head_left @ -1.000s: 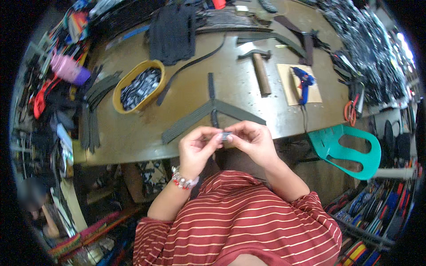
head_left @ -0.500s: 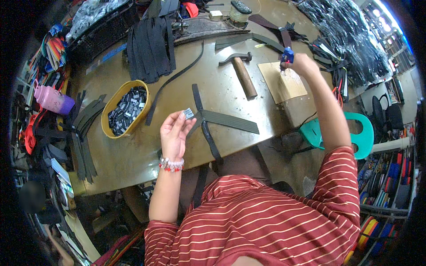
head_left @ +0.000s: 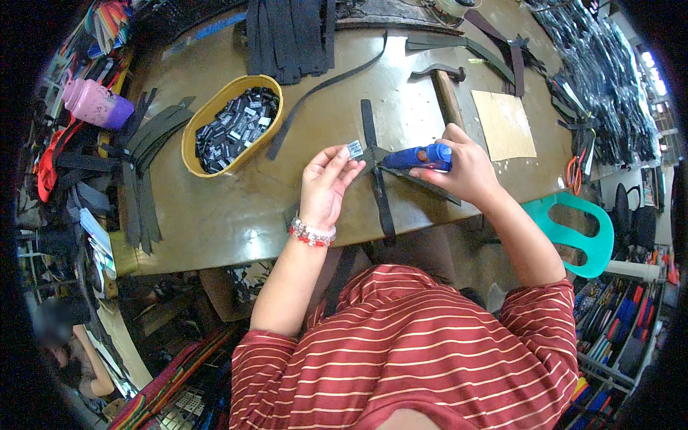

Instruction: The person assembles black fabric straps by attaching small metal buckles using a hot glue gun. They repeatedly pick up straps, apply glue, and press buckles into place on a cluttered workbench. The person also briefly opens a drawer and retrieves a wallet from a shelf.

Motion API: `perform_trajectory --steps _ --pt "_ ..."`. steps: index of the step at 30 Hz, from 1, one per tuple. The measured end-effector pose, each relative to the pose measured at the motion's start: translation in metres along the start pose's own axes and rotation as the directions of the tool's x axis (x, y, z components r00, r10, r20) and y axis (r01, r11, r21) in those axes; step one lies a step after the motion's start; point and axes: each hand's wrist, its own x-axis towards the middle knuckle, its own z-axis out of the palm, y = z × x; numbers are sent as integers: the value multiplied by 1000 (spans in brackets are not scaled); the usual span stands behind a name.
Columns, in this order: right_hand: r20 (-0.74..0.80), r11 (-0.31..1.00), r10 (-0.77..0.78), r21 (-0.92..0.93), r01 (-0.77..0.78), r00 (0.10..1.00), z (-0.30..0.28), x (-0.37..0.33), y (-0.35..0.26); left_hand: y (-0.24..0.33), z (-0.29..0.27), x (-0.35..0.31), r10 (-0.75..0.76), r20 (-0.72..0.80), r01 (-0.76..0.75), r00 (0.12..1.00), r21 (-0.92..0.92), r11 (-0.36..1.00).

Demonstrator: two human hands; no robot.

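Between the thumb and fingers of my left hand [head_left: 328,175] is a small light-coloured printed label [head_left: 355,149]. My right hand [head_left: 469,168] grips a blue glue gun [head_left: 416,158], its nose pointing left toward the label. Just under both lie crossed dark webbing straps [head_left: 368,125] on the table near its front edge. One strap runs away from me and hangs over the edge; the other lies partly beneath the glue gun. Whether the nozzle touches the strap I cannot tell.
A yellow basin [head_left: 189,147] of small labels stands left. Beyond my right hand are a hammer [head_left: 448,93] and a cardboard sheet [head_left: 504,125]. Orange-handled scissors [head_left: 575,174] lie at the right edge, near a green stool [head_left: 602,229]. Strap bundles [head_left: 287,43] lie farther back.
My right hand has brought the glue gun from the cardboard at the right to the crossed straps. My left hand still holds the label near the straps. The view has shifted.
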Motion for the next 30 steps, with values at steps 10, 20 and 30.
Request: perform_trajectory --steps 10,20,30 --pt "4 980 -93 -178 92 996 10 26 -4 0 -1 -1 11 -3 -12 1000 -38 999" --pt "-496 690 710 344 -637 500 18 0 176 1 -2 1 59 89 -57 994 -17 998" --pt "100 604 198 771 -202 975 46 -54 -12 -9 43 -47 -188 162 42 969 642 765"
